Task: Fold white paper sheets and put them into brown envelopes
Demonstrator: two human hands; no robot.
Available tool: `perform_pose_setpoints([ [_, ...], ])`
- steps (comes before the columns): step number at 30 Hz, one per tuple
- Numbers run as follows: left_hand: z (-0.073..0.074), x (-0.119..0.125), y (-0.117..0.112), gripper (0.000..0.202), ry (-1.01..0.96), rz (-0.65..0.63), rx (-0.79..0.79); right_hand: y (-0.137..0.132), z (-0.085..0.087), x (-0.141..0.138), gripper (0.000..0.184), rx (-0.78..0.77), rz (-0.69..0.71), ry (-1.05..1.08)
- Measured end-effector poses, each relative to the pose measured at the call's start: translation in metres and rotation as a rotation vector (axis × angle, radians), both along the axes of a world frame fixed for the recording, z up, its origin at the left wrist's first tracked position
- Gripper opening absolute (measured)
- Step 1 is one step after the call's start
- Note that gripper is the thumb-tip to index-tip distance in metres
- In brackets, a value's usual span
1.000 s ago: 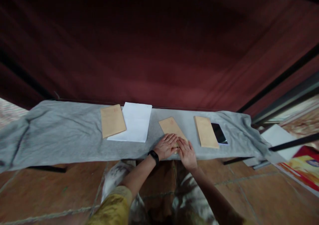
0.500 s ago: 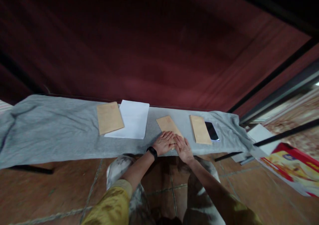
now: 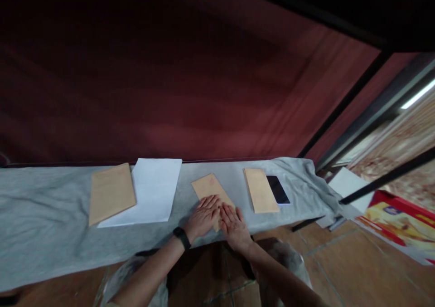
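Brown envelope [image 3: 211, 187], contents hidden, left hand [image 3: 203, 216], right hand [image 3: 235, 230] atop

Your one view looks out from your head, facing forward and steeply down over the desk [image 3: 50, 225]. It sits close enough that your forearms [image 3: 149, 270] rise from the bottom edge, bringing your left hand [image 3: 204, 216] and right hand [image 3: 234, 229] below centre; a dark red backdrop [image 3: 190, 116] fills the upper half.
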State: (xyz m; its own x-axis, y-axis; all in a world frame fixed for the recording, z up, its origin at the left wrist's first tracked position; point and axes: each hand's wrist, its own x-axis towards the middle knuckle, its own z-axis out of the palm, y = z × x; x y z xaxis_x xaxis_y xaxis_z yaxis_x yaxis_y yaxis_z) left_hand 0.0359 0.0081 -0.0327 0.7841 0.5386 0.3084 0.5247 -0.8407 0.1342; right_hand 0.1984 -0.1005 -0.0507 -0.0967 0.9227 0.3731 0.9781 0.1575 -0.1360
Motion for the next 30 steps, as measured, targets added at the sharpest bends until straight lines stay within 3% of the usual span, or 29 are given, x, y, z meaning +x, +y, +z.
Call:
perform_pose_setpoints([
  [4,0.004,0.015,0.025,0.051,0.026,0.096,0.02,0.001,0.001,0.0,0.051,0.015,-0.001,0.047],
  [10,0.001,0.028,0.058,0.056,0.047,0.241,0.023,0.009,0.018,0.005,0.052,-0.051,0.075,0.115],
  [15,-0.003,0.028,0.066,0.058,0.053,0.291,0.008,0.015,0.022,0.007,0.052,-0.07,0.095,0.144],
  [22,0.005,0.031,0.072,0.055,0.059,0.402,-0.053,0.015,0.02,0.016,0.054,-0.081,0.185,0.228],
  [25,0.006,0.037,0.064,0.055,0.049,0.36,-0.084,0.021,0.018,0.026,0.052,-0.083,0.184,0.323],
  [30,0.006,0.039,0.03,0.055,0.017,0.13,-0.086,0.033,0.015,0.039,0.051,-0.06,0.076,0.496],
])
